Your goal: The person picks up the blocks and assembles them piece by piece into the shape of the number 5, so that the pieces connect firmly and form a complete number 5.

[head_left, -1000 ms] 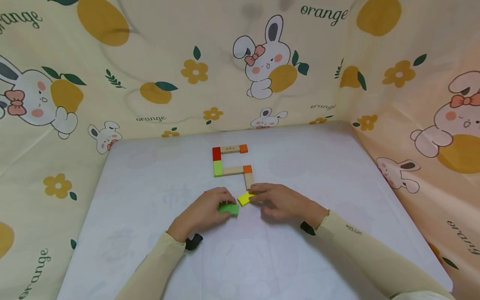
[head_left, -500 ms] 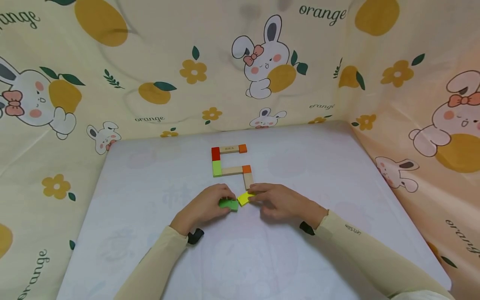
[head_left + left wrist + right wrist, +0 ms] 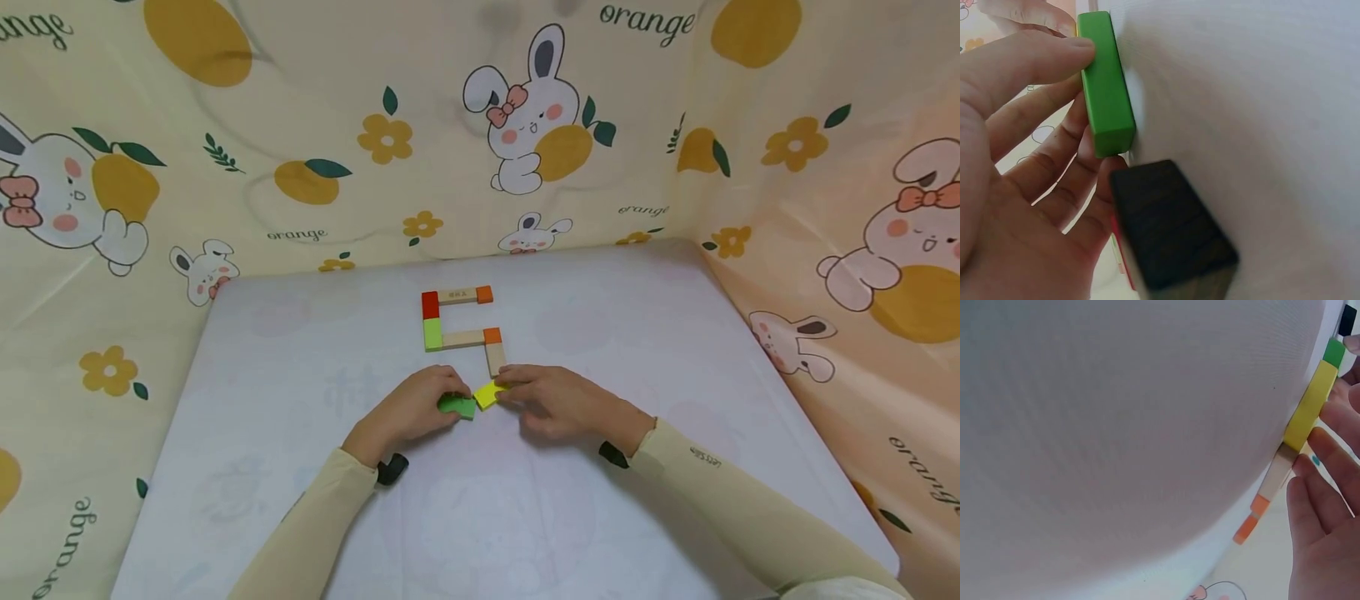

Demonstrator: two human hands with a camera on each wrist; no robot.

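My left hand [image 3: 412,408] pinches a green block [image 3: 1105,81] between thumb and fingers, low over the white table. My right hand [image 3: 562,404] rests its fingertips on the right end of a yellow block [image 3: 487,395], thumb apart from it. The green block's right end is right at the yellow block's left corner. Above the yellow block, a plain wooden block [image 3: 495,359] runs up to an orange-ended piece [image 3: 492,335]. A black-faced block [image 3: 1169,225] lies near my left palm, with a red edge [image 3: 1119,250] behind it; the left hand hides both in the head view.
Farther back, the block line continues through a wooden block [image 3: 463,339], a light green block [image 3: 432,334], a red block [image 3: 430,305], a marked wooden block [image 3: 457,295] and an orange block [image 3: 484,294]. A patterned cloth [image 3: 420,183] stands round the table [image 3: 637,317].
My left hand has moved slightly away from me with the green block, bringing it level with the yellow block. The right hand stays in place.
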